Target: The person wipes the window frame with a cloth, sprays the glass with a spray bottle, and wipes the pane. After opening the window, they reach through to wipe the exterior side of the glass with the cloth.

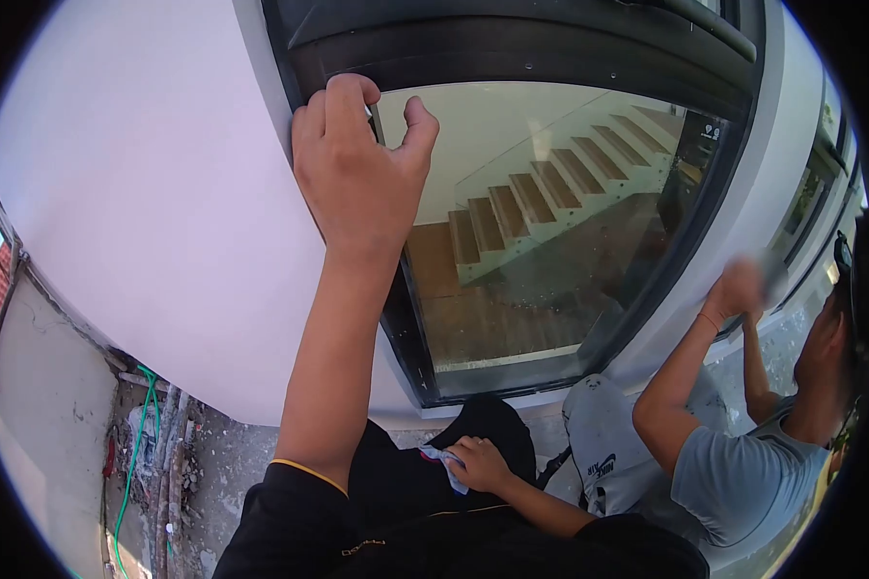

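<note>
My left hand (362,159) is raised at the upper left corner of a dark-framed window (541,241), its back toward me. Its fingers curl together and the thumb stands apart to the right. A small pale bit shows under the index fingertip; what it is cannot be made out. Down at my lap, my right hand (483,465) is closed on a crumpled light-blue cloth (451,469), which lies against my black trousers (497,425).
A co-worker (743,473) in a grey shirt sits close on my right, arms raised by the wall. Through the glass a staircase (541,193) shows. On the left are a white wall (154,193), pipes (169,473) and a green hose (145,425).
</note>
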`<action>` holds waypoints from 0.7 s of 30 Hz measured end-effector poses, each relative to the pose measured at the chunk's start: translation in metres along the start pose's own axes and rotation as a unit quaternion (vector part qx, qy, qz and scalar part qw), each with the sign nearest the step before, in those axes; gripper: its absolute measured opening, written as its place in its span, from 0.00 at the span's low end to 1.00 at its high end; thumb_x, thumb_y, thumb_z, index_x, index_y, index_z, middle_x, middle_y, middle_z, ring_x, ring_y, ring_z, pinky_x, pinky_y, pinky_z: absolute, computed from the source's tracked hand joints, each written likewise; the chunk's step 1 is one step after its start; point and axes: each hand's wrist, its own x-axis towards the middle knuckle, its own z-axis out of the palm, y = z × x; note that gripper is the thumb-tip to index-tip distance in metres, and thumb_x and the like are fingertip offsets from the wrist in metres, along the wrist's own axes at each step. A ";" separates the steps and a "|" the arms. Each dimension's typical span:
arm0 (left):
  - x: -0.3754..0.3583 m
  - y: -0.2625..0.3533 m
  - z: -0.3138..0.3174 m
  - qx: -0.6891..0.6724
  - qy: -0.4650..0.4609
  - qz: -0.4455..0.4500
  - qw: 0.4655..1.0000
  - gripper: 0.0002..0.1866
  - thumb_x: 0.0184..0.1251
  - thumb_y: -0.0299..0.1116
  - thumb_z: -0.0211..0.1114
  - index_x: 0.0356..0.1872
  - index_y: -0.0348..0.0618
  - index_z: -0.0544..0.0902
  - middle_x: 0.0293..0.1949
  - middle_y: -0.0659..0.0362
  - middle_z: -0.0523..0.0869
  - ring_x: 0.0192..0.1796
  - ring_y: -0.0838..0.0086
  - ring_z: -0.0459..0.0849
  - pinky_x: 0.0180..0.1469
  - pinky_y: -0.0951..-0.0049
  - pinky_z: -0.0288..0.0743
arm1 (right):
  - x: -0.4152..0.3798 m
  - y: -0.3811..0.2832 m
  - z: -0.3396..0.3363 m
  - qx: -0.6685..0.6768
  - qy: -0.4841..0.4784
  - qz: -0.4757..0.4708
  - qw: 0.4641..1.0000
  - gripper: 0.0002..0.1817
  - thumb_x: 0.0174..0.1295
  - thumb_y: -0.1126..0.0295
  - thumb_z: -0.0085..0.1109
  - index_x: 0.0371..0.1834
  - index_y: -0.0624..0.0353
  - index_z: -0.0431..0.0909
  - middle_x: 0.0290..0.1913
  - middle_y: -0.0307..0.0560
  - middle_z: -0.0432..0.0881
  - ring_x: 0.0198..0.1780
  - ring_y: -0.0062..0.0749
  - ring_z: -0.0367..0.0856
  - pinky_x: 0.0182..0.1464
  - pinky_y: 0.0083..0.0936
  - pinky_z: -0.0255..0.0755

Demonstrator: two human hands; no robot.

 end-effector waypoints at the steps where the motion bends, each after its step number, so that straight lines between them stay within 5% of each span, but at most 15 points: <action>1: 0.000 -0.001 0.000 0.004 -0.001 -0.001 1.000 0.13 0.52 0.30 0.75 0.35 0.42 0.79 0.31 0.58 0.80 0.34 0.63 0.75 0.39 0.63 0.73 | 0.000 0.000 -0.001 0.002 -0.004 -0.005 1.000 0.14 0.66 0.56 0.60 0.45 0.51 0.85 0.42 0.45 0.79 0.44 0.43 0.82 0.48 0.41 0.72; 10: -0.002 0.000 -0.005 0.035 -0.028 0.004 0.999 0.14 0.53 0.34 0.75 0.33 0.42 0.77 0.31 0.59 0.79 0.34 0.63 0.76 0.39 0.63 0.72 | -0.004 0.002 -0.013 0.025 -0.042 0.006 0.999 0.16 0.67 0.55 0.60 0.48 0.53 0.86 0.44 0.45 0.81 0.46 0.44 0.82 0.51 0.40 0.71; 21: 0.013 0.017 -0.015 0.012 -0.071 -0.119 0.990 0.14 0.52 0.33 0.73 0.33 0.41 0.75 0.24 0.57 0.73 0.27 0.67 0.69 0.34 0.67 0.69 | -0.031 -0.017 -0.028 0.022 0.011 -0.025 0.999 0.14 0.64 0.56 0.63 0.46 0.49 0.86 0.39 0.41 0.79 0.41 0.38 0.81 0.45 0.37 0.70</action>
